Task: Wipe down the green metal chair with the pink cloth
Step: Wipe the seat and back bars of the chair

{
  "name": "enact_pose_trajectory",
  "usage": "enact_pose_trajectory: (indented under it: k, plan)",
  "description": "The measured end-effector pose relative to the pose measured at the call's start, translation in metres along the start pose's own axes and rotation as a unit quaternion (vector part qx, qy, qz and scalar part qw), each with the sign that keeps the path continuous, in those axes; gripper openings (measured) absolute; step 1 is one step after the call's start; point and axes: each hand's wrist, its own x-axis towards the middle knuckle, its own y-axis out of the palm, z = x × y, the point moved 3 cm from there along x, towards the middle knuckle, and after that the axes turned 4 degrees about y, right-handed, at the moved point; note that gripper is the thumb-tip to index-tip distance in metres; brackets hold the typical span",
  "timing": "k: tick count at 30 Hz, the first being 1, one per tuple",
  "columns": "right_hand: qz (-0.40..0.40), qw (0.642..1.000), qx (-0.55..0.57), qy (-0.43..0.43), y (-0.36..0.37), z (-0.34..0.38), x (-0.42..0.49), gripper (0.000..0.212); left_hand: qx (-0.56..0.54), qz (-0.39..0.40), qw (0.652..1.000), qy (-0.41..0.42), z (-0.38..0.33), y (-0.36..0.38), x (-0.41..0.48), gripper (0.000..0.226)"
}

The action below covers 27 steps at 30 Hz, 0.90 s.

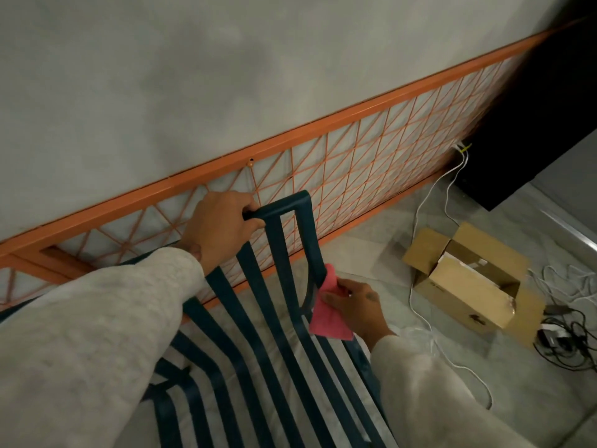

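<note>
The green metal chair (277,312) fills the lower middle, its dark slats running from the backrest top down into the seat. My left hand (223,227) grips the backrest's top rail at its left end. My right hand (353,307) holds the pink cloth (328,313) pressed against the backrest's right upright, about halfway down. Both forearms wear light grey sleeves, and the left sleeve hides the chair's left side.
An orange wire-mesh panel (355,163) leans along the grey wall behind the chair. An open cardboard box (475,279) sits on the floor to the right, with white cables (429,227) and black cables (568,337) around it. A dark cabinet (542,130) stands at the right.
</note>
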Motion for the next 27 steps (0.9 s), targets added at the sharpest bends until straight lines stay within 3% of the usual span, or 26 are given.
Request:
enact_pose_trajectory:
  k: [2,7,9,13,18,21,25,27]
  plan:
    - [-0.003,1.0,0.0,-0.003,-0.002,0.006,0.0,0.047,0.0,-0.001,1.0,0.0,0.0,0.0,-0.001,0.024]
    - [-0.039,0.982,0.128,-0.136,-0.018,0.099,0.004,0.031,0.015,0.0,1.0,0.007,0.002,0.001,-0.001,0.028]
    - [-0.039,0.974,0.158,-0.159,-0.02,0.113,0.01,0.035,0.015,-0.002,1.0,0.006,0.004,0.0,0.001,0.029]
    - [-0.042,0.989,0.108,-0.094,-0.004,0.063,0.009,0.056,0.012,-0.001,1.0,0.009,0.003,0.0,0.0,0.027]
    - [-0.032,0.998,0.037,-0.032,-0.001,0.013,-0.004,0.058,0.011,-0.003,1.0,0.022,0.004,-0.002,-0.001,0.028]
    - [-0.06,0.995,0.059,-0.06,-0.007,0.03,-0.011,0.056,0.013,-0.007,1.0,0.02,0.004,-0.001,-0.001,0.027]
    - [-0.11,0.974,0.104,-0.17,-0.005,0.091,-0.018,0.054,0.017,-0.014,1.0,0.016,0.004,0.0,-0.002,0.029]
    - [-0.115,0.971,0.134,-0.161,-0.001,0.102,-0.012,0.06,0.017,-0.016,1.0,0.014,0.005,0.001,-0.002,0.031]
